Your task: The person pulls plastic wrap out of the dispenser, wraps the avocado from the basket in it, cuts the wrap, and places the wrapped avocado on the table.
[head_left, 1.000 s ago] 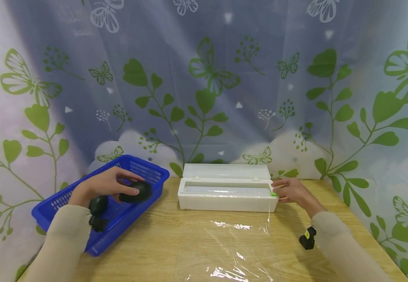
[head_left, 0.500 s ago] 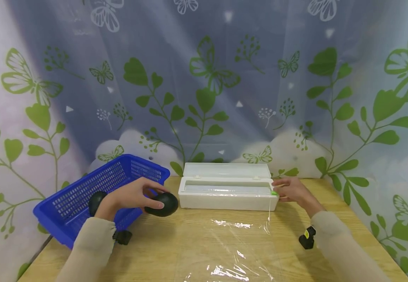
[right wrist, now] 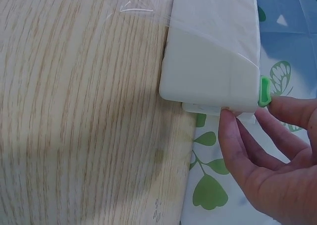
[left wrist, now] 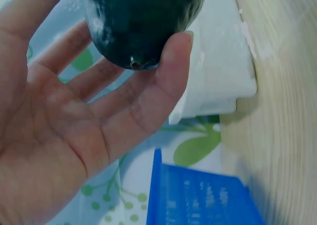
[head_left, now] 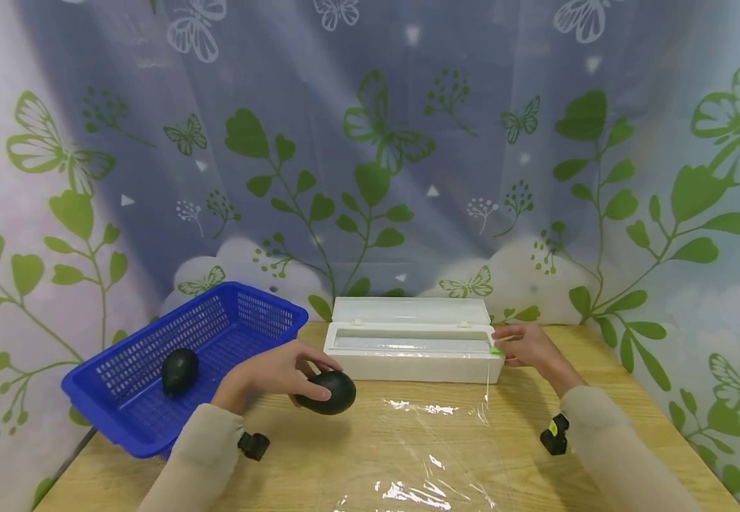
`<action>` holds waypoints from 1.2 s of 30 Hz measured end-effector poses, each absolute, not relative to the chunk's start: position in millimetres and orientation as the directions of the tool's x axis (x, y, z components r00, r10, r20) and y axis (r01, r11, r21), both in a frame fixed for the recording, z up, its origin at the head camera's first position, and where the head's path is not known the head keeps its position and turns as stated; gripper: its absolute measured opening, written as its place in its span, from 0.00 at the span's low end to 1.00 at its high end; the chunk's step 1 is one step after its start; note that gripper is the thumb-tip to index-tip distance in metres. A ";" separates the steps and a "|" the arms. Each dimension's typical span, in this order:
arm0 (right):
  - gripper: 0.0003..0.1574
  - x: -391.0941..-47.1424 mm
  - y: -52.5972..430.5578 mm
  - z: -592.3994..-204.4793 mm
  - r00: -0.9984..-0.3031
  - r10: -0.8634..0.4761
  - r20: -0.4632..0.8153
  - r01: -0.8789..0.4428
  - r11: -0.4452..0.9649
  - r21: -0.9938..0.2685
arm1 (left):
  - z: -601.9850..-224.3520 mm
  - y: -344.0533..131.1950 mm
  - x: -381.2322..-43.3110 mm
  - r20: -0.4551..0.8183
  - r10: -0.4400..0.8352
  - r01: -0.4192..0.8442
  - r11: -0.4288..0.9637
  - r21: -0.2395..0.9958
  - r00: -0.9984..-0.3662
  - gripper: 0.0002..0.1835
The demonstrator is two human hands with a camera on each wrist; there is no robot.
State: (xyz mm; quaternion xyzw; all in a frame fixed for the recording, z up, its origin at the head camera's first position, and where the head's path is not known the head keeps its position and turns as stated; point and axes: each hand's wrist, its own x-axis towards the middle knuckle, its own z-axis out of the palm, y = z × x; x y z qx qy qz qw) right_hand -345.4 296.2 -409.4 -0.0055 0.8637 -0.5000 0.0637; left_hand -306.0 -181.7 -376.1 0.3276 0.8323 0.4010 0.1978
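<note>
A dark green avocado [head_left: 334, 393] is gripped between the thumb and fingers of my left hand [head_left: 278, 373], above the table just left of the film. In the left wrist view the avocado [left wrist: 143, 22] shows its stem end toward the palm. My right hand [head_left: 526, 348] holds the right end of a white cling film dispenser [head_left: 408, 368], whose lid stands open. The right wrist view has one fingertip at the green slider [right wrist: 264, 91] and another at the box's end wall. Clear cling film [head_left: 433, 444] runs from the dispenser over the table toward me.
On the left stands a blue plastic basket [head_left: 142, 338], set at an angle, with a second avocado [head_left: 180, 371] inside. A patterned curtain [head_left: 408, 235] hangs close behind the dispenser. The wooden table [head_left: 587, 469] extends to the right of the film.
My left hand has carried the avocado out from over the basket, to the right and toward me, leaving the second avocado in full view. My right hand stays at the dispenser's end.
</note>
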 end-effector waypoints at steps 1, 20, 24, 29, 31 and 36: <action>0.26 -345.2 296.4 -409.9 -0.992 -0.073 -0.101 0.051 0.498 -0.865 | -377.2 -178.4 -306.0 -0.067 0.707 0.386 0.460 0.800 -0.704 0.24; 0.26 -344.6 296.4 -411.5 -0.994 -0.077 -0.081 0.031 0.502 -0.864 | -391.2 -129.5 -301.3 -0.050 0.755 0.393 0.396 0.830 -0.654 0.24; 0.25 -344.8 296.5 -412.0 -0.994 -0.073 -0.081 0.034 0.503 -0.864 | -396.2 -118.2 -299.4 -0.059 0.760 0.390 0.397 0.831 -0.647 0.25; 0.26 -343.6 297.6 -410.3 -0.994 -0.076 -0.085 0.036 0.501 -0.864 | -399.5 -106.6 -297.3 -0.067 0.759 0.396 0.410 0.821 -0.648 0.24; 0.26 -343.0 297.8 -410.0 -0.993 -0.081 -0.085 0.033 0.502 -0.864 | -401.1 -102.9 -296.7 -0.067 0.757 0.401 0.416 0.816 -0.650 0.23; 0.27 -342.8 297.8 -410.2 -0.992 -0.088 -0.087 0.032 0.497 -0.867 | -406.6 -95.6 -296.3 -0.081 0.756 0.391 0.423 0.817 -0.649 0.23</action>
